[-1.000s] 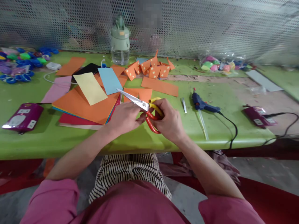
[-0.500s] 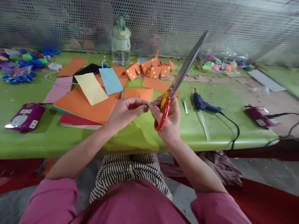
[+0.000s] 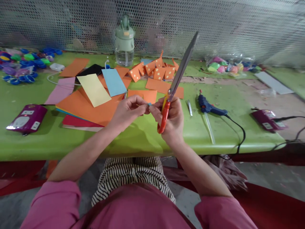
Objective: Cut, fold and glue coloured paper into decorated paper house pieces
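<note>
Between my fingertips is a tiny piece of light-blue paper (image 3: 149,104). My left hand (image 3: 130,111) pinches it from the left, thumb against forefinger. My right hand (image 3: 172,119) meets it with thumb and forefinger from the other side and also keeps the scissors (image 3: 164,117) in its palm. Their handles are red and yellow, and the long blades point up and away. Just beyond my hands lies a notched orange paper piece (image 3: 145,94). Folded orange paper pieces with pale dots (image 3: 157,70) stand farther back.
Left of my hands lie a stack of coloured paper (image 3: 88,111), a yellow sheet (image 3: 94,90) and a blue sheet (image 3: 114,82). On the right are tweezers (image 3: 189,108) and a corded glue gun (image 3: 209,107). A water bottle (image 3: 125,43) stands at the back.
The scissors have turned a little more upright, their tips moving left. My fingertips and the bit of blue paper have shifted slightly left. Both hands keep their grip.
</note>
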Demonstrator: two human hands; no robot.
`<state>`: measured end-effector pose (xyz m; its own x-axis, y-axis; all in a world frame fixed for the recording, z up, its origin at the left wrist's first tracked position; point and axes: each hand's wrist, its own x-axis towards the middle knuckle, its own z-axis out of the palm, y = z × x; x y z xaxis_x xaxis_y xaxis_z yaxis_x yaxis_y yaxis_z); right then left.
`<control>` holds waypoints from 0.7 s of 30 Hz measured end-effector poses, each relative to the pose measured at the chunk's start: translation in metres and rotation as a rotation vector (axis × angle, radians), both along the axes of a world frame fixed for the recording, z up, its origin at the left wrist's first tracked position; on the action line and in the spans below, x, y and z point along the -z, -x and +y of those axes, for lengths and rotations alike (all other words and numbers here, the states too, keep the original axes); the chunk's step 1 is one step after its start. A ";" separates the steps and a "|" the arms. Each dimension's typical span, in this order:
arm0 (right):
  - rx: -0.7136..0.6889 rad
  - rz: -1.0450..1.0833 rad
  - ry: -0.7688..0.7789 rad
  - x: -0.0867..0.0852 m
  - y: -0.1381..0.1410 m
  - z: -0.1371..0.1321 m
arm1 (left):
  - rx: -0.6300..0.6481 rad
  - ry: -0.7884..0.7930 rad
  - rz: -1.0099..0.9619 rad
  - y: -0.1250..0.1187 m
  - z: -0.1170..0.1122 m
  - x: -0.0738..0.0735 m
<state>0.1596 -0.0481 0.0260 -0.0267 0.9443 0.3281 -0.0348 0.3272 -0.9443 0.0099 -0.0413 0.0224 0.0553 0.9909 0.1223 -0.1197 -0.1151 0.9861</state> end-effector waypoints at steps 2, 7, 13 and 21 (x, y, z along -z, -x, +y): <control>-0.076 -0.009 0.068 -0.004 -0.010 -0.004 | 0.029 0.083 -0.095 0.002 0.002 -0.004; -0.515 -0.160 0.315 -0.020 -0.051 -0.025 | 0.102 0.245 -0.319 0.008 0.004 -0.012; -0.738 -0.283 0.478 -0.027 -0.083 -0.035 | 0.131 0.247 -0.333 0.011 0.005 -0.013; -0.789 -0.273 0.454 -0.013 -0.087 -0.031 | 0.154 0.213 -0.230 0.011 0.004 -0.013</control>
<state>0.2469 -0.0788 0.0389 -0.7331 0.6565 -0.1776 0.1517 -0.0968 -0.9837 -0.0007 -0.0371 0.0357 0.2011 0.9777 -0.0598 -0.3416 0.1272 0.9312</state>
